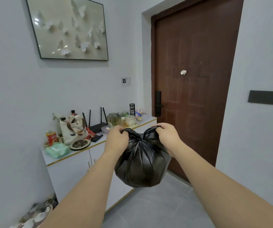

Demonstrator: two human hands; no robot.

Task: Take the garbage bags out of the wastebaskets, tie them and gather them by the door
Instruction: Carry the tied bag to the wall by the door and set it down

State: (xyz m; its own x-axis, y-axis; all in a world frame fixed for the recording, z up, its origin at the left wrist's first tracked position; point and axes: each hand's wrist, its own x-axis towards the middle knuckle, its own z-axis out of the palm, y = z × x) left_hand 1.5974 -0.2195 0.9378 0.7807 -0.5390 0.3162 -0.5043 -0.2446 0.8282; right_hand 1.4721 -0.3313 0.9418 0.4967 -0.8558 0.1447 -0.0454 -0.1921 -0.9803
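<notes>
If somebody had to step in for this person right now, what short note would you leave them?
Left hand: pinches one ear of the black garbage bag.
Right hand: pinches the other ear.
Bag: full, held in the air before the brown door, beside the white cabinet.
Done: bag is out of its basket, and a knot shows at its neck.
Left: finish tightening if needed, set it down by the door. No other bags or wastebaskets are in view.

The white cabinet's counter [146, 121] carried a canvas tote [73, 130], a black router [98, 125], a red can [51, 137], a green wipes pack [58, 149], stacked bowls [130, 120], and glass jars [114, 118].
</notes>
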